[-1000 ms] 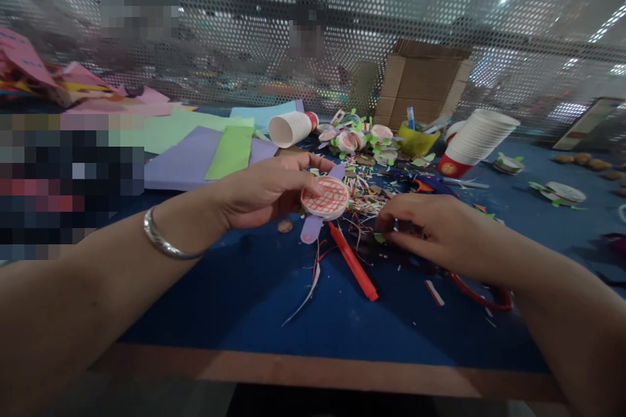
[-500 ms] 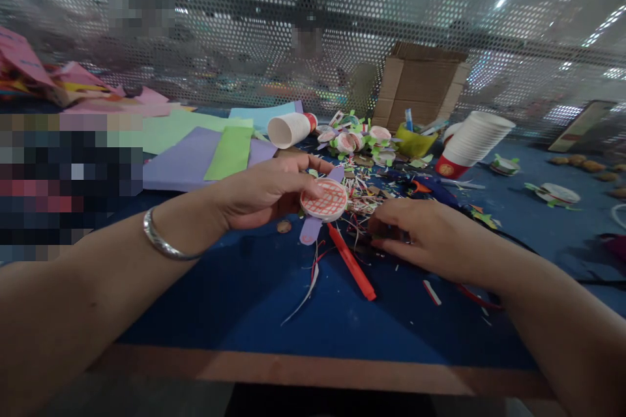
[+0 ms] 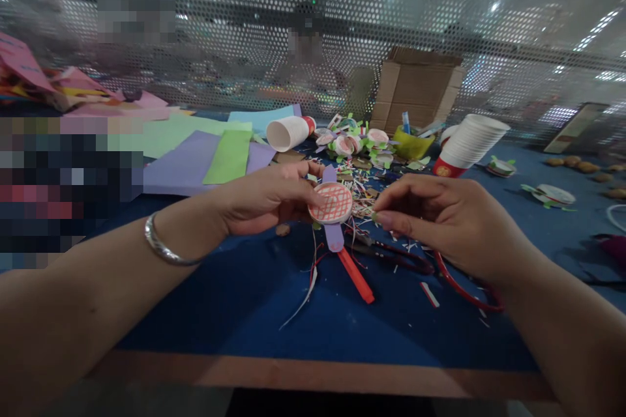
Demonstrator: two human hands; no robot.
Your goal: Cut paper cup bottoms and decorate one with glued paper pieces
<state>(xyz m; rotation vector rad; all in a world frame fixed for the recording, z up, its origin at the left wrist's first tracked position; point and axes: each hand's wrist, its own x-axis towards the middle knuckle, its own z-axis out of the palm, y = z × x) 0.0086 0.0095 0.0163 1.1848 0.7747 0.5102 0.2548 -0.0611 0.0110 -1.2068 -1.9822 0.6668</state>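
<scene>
My left hand (image 3: 267, 199) pinches a round white disc (image 3: 331, 202) with a red grid drawn on it and a purple paper strip stuck behind it, held above the blue table (image 3: 254, 313). My right hand (image 3: 440, 218) hovers just right of the disc with fingertips pinched on a tiny green paper scrap (image 3: 375, 215). Below the hands lie a red marker (image 3: 356, 275) and red-handled scissors (image 3: 440, 270) among paper shreds.
Purple and green paper sheets (image 3: 210, 156) lie at back left. A tipped paper cup (image 3: 288, 133), a stack of cups (image 3: 469, 143), finished paper-cup flowers (image 3: 357, 142), a yellow bowl (image 3: 413, 142) and a cardboard box (image 3: 420, 88) stand at the back before a perforated screen. The table's wooden edge (image 3: 313, 374) runs along the front.
My right hand lifted off the paper scraps on the table and moved left toward the disc with a small green scrap pinched. The left hand turned the disc so its purple strip stands upright.
</scene>
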